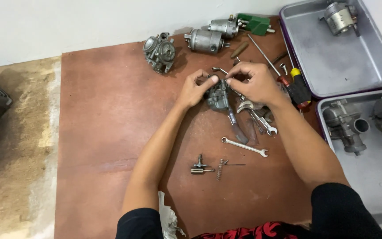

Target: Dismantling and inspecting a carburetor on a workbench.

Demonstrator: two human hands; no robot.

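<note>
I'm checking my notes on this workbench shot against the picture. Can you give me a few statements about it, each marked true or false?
1. Both hands, the left hand and the right hand, are on the small grey carburetor. True.
2. A loose spring lies on the brown board. True.
3. The upper tray holds nothing. False: one metal part sits in its far corner.
4. The combination wrench is in the right hand. False: it lies on the board, apart from both hands.
5. A second carburetor sits beyond the left hand. True.

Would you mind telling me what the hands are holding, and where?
Both the left hand and right hand grip a small grey carburettor at its top.
</note>
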